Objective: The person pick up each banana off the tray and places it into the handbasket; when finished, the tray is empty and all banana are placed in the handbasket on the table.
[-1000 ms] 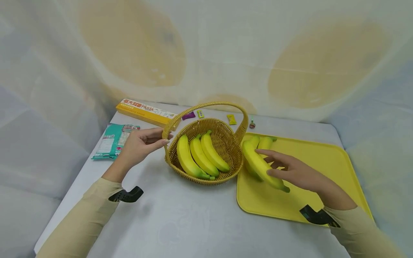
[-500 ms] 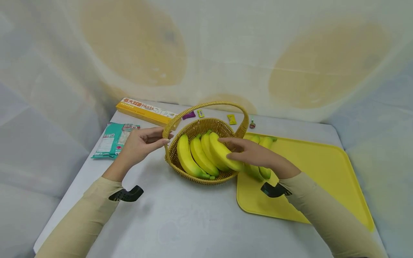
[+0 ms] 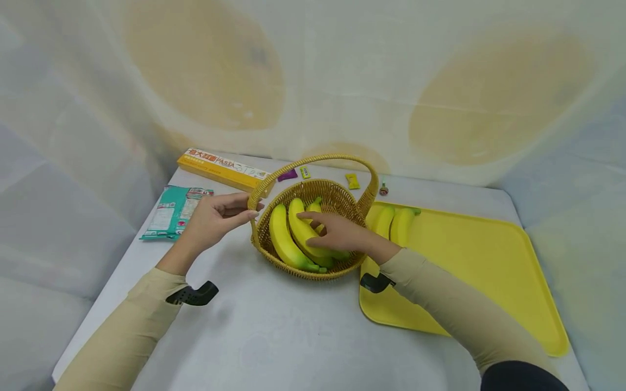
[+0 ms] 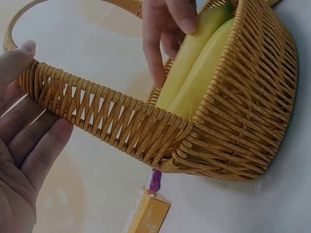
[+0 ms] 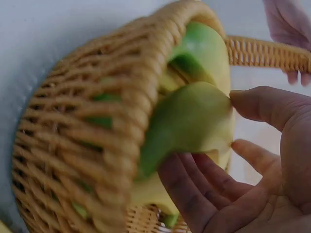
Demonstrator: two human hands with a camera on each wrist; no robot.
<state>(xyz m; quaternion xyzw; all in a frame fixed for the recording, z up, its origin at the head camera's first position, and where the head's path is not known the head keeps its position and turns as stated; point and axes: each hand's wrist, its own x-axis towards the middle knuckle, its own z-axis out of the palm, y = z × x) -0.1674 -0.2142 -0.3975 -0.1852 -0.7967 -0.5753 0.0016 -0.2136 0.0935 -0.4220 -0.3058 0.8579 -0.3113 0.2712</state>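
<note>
Grey table (image 3: 274, 336), bearing at right a yellow tray (image 3: 469, 260) with two bananas (image 3: 393, 224), and at centre a wicker basket (image 3: 337, 201) with a hoop handle (more bananas inside). Left hand (image 3: 215, 220) curled round the handle's near end; right hand (image 3: 337, 233) inside the basket, fingers wrapped about a banana (image 3: 303, 231) lying among the others. Behind: yellow pasta box (image 3: 222, 168), teal packet (image 3: 173, 212), small sweets (image 3: 350, 181).

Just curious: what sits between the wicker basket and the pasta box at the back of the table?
In the head view, a small purple packet lies between the basket and pasta box.
</note>
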